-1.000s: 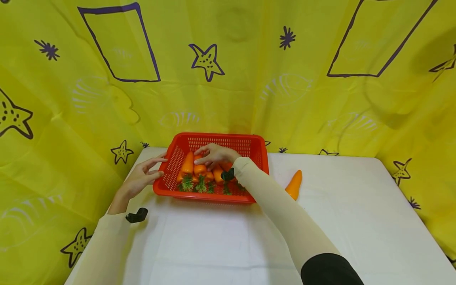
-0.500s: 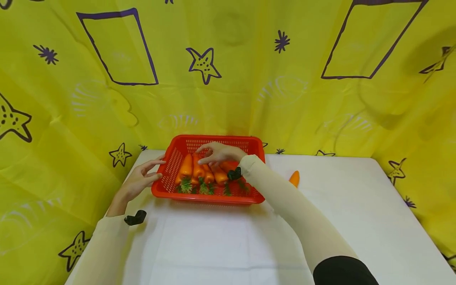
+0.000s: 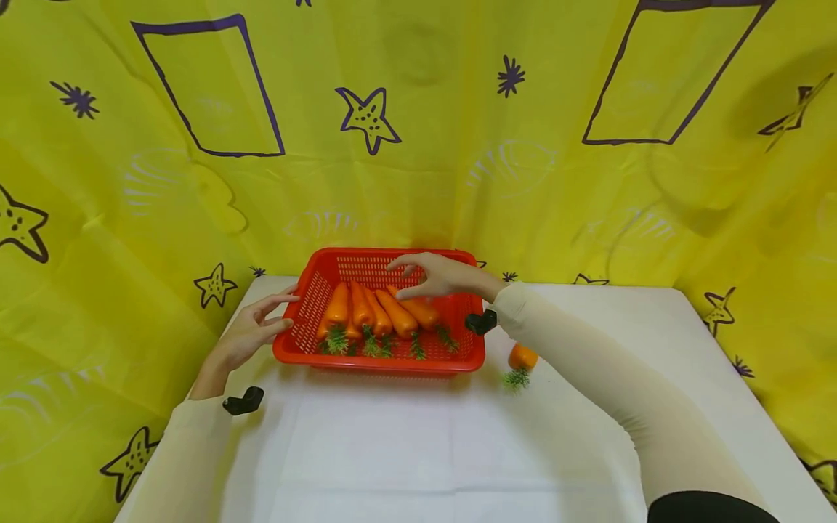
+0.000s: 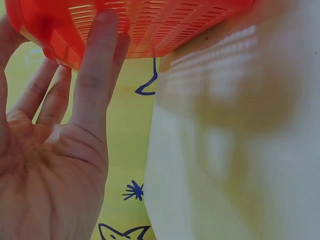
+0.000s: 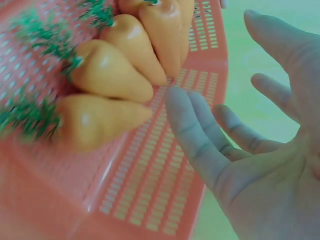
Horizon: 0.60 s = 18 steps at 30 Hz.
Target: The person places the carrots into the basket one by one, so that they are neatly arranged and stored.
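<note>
A red perforated basket (image 3: 379,362) holds several orange carrots (image 3: 396,315) with green leafy tops, laid side by side with the tops toward the front. My left hand (image 3: 251,335) touches the basket's left rim with its fingers extended; in the left wrist view, a straight finger (image 4: 93,75) lies against the red wall. Over the right part of the basket hovers my right hand (image 3: 439,277), fingers spread and slightly bent. Between its thumb and fingers there is nothing. The right wrist view shows its fingertips close by the carrots' (image 5: 102,120) narrow ends.
One more carrot (image 3: 522,357) lies on the white tabletop (image 3: 379,443) to the right of the basket, partly hidden by my right sleeve. Behind the basket and along both sides hangs a yellow curtain (image 3: 418,181) with drawn starfish and fish.
My right hand has drawn back to the right, away from the carrots at the basket's left, uncovering more of them. The left hand has stayed at the rim.
</note>
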Tool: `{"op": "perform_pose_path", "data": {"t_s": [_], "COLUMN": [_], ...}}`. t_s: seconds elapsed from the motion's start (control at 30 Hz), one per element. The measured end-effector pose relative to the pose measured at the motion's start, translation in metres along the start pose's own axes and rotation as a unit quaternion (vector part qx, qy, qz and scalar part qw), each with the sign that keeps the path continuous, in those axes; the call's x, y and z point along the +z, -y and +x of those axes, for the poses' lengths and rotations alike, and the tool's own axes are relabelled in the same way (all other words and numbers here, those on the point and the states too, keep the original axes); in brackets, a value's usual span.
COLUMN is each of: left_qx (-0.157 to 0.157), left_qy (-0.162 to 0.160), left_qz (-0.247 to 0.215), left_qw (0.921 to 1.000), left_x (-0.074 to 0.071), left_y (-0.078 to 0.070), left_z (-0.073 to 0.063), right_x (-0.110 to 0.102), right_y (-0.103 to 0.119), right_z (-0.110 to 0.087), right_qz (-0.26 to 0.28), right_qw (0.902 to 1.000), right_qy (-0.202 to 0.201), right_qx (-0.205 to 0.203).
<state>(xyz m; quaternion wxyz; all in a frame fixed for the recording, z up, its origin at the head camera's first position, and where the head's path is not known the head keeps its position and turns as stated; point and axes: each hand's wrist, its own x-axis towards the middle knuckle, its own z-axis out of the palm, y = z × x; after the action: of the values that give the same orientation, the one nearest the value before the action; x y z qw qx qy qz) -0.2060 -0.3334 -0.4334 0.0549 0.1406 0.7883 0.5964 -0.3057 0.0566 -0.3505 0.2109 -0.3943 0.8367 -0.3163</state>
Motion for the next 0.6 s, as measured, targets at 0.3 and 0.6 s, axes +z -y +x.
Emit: {"op": "perform_pose_path", "data": {"t_s": [0.3,0.6], "left_qx": [-0.010,-0.006], "left_qy": [-0.003,0.000], "left_qz": [0.011,0.005], "left_qw": [0.9999,1.0000], "left_x": [-0.001,-0.002], "left_y": [-0.001,0.000], "left_z": [-0.001,0.000], "right_x": [-0.010,-0.013], "right_y": [-0.016,-0.029], "right_z": [-0.059,-0.125], "right_qz": [-0.003,0.016], "right_qw": [0.9968,0.9901], "right_qy": [-0.078,-0.139], "right_qx": [-0.018,0.009]}}
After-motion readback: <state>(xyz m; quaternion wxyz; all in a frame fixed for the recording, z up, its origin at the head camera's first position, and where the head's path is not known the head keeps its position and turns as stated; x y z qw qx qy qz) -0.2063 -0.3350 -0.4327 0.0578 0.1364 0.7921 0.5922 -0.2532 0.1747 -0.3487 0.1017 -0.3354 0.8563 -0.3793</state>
